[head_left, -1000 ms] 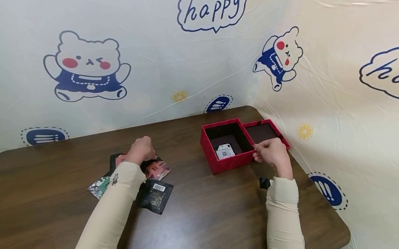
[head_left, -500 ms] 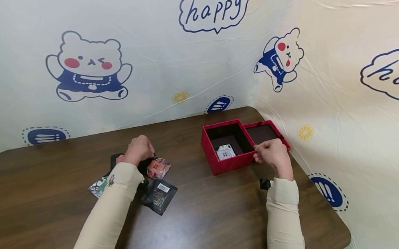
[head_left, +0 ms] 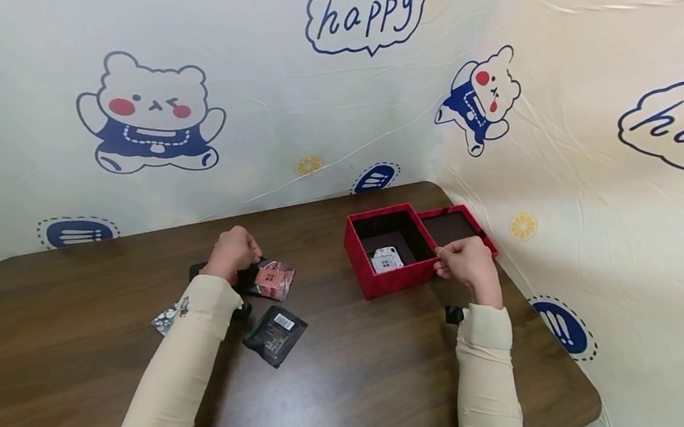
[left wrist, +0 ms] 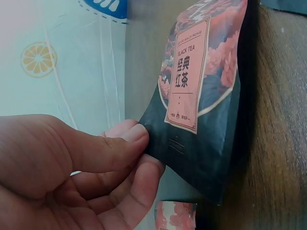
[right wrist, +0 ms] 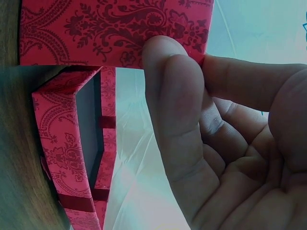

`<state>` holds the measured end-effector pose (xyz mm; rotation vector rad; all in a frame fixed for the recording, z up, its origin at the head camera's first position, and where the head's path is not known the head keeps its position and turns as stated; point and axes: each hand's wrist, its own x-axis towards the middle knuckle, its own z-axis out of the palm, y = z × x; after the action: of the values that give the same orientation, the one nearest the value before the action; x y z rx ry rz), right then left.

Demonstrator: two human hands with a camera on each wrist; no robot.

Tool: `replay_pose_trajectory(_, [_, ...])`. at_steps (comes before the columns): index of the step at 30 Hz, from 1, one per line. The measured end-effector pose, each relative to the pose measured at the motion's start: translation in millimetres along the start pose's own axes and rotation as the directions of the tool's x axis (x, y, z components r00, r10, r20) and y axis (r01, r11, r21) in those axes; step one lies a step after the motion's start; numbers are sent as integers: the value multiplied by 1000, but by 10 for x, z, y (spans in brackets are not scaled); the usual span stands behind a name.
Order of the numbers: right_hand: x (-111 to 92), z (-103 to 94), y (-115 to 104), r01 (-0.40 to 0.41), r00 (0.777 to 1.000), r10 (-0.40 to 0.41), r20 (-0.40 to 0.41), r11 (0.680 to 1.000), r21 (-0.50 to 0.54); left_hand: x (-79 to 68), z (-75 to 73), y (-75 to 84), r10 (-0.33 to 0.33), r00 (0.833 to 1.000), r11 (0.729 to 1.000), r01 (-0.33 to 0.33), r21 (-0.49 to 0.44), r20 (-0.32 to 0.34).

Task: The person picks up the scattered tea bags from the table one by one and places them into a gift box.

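My left hand (head_left: 234, 251) pinches a corner of a black tea sachet (head_left: 274, 280) between thumb and fingers. In the left wrist view the sachet's pink label (left wrist: 186, 79) reads "BLACK TEA", and the sachet is tilted up beside the wooden table. Over at the right, my right hand (head_left: 467, 263) grips the near right corner of a red patterned box (head_left: 394, 280), thumb on one side of the wall and fingers on the other. Inside that open-topped box lies a white sachet (head_left: 386, 259).
Against the box's right side sits its red lid (head_left: 490, 246), inner side up. A black sachet with a barcode (head_left: 276, 337) lies nearer on the table (head_left: 358, 377). A floral sachet (head_left: 165, 320) is partly covered by my left sleeve. The patterned cloth wall borders the table.
My left hand has shifted slightly up and away, drawing the pink-labelled tea sachet with it and turning it. The barcode sachet has slid a little to the right. My right hand stays on the box.
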<state>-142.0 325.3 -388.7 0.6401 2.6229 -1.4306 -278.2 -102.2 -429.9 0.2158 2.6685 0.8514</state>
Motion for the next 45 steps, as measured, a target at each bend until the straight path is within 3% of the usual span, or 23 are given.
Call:
replay_pose_trajectory(13, [4,-8,3,-4,1000,4,1,1000,3,-4,-98,-28,-23,1000,991,23,-134,0])
replay_pose_trajectory(25, [1,-1,-3,-18,1000,18,8,1000,15,-31,-103,57,-34,999,938,39,-346,22])
replay_pose_trajectory(32, [-11,2,0,6,1000,-6,-3,1000,4,-47,-118,158,-27,998,922,44,-385,48])
replay_pose_trajectory(45, [5,22,20,26,1000,-26,-13,1000,-4,-70,-110,302,-6,1000,887,18,-462,26])
